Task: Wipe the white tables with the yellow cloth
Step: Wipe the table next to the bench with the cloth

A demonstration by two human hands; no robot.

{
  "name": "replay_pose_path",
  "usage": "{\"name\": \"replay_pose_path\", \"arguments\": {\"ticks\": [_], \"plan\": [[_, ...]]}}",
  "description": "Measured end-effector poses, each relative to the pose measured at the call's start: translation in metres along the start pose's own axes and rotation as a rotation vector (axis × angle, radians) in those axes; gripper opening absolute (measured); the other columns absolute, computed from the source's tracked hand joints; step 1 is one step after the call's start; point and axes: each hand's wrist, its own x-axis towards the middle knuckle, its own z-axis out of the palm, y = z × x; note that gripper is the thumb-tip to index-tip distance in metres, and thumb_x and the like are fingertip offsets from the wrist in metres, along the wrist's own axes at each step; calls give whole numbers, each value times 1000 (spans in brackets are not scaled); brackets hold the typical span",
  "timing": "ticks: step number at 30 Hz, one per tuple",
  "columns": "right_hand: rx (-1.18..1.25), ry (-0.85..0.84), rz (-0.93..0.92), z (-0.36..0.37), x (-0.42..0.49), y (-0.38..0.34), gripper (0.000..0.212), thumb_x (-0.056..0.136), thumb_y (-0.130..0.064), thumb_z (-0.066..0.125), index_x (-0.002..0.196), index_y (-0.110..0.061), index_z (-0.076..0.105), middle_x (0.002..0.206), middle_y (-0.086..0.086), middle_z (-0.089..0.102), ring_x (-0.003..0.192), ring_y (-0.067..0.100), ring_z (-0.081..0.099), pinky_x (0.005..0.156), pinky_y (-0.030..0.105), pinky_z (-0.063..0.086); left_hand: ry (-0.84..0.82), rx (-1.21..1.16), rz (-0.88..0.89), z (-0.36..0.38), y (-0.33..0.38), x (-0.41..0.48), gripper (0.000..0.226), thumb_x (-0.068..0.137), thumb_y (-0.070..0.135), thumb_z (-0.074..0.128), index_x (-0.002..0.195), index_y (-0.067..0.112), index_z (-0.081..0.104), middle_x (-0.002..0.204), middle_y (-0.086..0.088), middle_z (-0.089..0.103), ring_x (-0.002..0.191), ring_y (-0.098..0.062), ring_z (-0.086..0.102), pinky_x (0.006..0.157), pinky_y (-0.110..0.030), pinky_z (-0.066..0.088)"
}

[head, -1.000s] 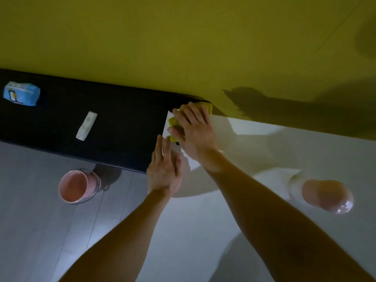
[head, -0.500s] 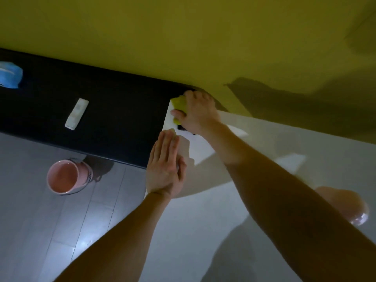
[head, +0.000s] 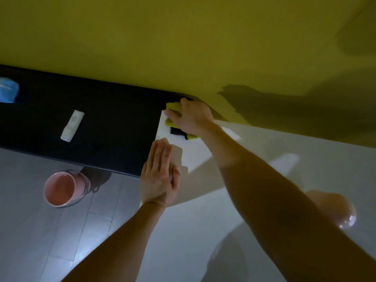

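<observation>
Filling the upper half of the dim view is a yellow wall (head: 183, 37). Below it the white tabletop (head: 203, 231) spreads right, butting against a black tabletop (head: 101, 119) on the left, with pale floor (head: 40, 241) nearer. A pink bucket (head: 63, 188) stands on the floor. A blurred pink object (head: 335, 208) sits on the white surface. The right arm reaches far out to the white tabletop's far left corner, where the right hand (head: 191, 119) curls its fingers over the yellow cloth (head: 173, 107) and presses it down. The cloth's long axis slants from that corner back toward the right. The left hand (head: 160, 178) lies flat, fingers straight and together, at the left edge. A white remote-like bar (head: 72, 125) and a blue pack (head: 8, 92) lie on the black tabletop.
</observation>
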Motion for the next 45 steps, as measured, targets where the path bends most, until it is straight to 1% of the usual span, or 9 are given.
{"name": "replay_pose_path", "arguments": {"ticks": [4, 8, 13, 19, 24, 29, 37, 42, 45], "plan": [[62, 41, -60, 8, 5, -8, 71, 97, -85, 42, 122, -20, 59, 109, 4, 68, 105, 30, 67, 77, 39, 47, -6, 35, -5, -2, -5, 3, 66, 110, 35, 45, 171, 14, 28, 181, -5, 17, 169, -23, 10, 131, -42, 28], [39, 250, 72, 4, -51, 87, 63, 97, -77, 55, 114, -17, 64, 106, 9, 71, 99, 35, 69, 76, 39, 50, 8, 14, 10, -3, -2, 0, 66, 110, 34, 42, 170, 12, 30, 181, -7, 18, 169, -27, 13, 127, -48, 38], [-104, 286, 248, 6, -54, 88, 68, 100, -74, 44, 117, -11, 65, 109, 15, 72, 103, 37, 68, 89, 45, 51, 2, -9, -8, -3, 1, 0, 64, 110, 35, 39, 169, 12, 33, 180, -8, 21, 168, -28, 14, 120, -52, 46], [-34, 83, -95, 21, -6, -18, 74, 102, -78, 36, 141, -18, 53, 135, 8, 63, 127, 33, 57, 103, 48, 45, -12, 24, -1, -1, -1, 1, 65, 111, 36, 39, 171, 13, 29, 181, -7, 18, 169, -26, 12, 128, -47, 35], [5, -101, -47, -10, -41, 83, 76, 105, -71, 45, 157, -15, 40, 156, 17, 50, 145, 38, 46, 118, 48, 37, -8, -6, 5, -4, -1, 1, 64, 111, 37, 37, 170, 12, 31, 181, -7, 19, 168, -27, 13, 126, -50, 38], [80, -204, 78, -44, -83, 167, 73, 101, -62, 64, 156, -19, 43, 154, 17, 51, 141, 38, 49, 112, 43, 38, -34, 74, 30, -8, 0, 4, 62, 110, 40, 37, 168, 15, 36, 179, -10, 24, 168, -28, 16, 130, -62, 21], [-32, -345, -174, -26, -14, 52, 95, 102, -74, 47, 170, -16, 15, 174, 11, 23, 160, 35, 24, 124, 50, 28, -125, 224, 34, -24, 20, 4, 56, 112, 29, 43, 167, 18, 36, 177, -14, 27, 165, -36, 24, 131, -62, 22], [-18, -363, -192, -50, -44, 144, 95, 98, -71, 61, 169, -20, 26, 168, 11, 40, 148, 36, 46, 116, 46, 44, -377, 165, 40, -45, 79, -2, 109, 88, 74, 69, 172, 34, 12, 179, -10, 14, 165, -35, 19, 126, -59, 34], [98, -353, -94, -76, -95, 243, 80, 97, -60, 73, 160, -24, 39, 149, 3, 54, 130, 27, 57, 97, 37, 47, -506, 175, 64, -44, 125, 20, 152, 64, 74, 92, 170, 41, -12, 181, -8, -5, 168, -36, 4, 127, -61, 29]]}}
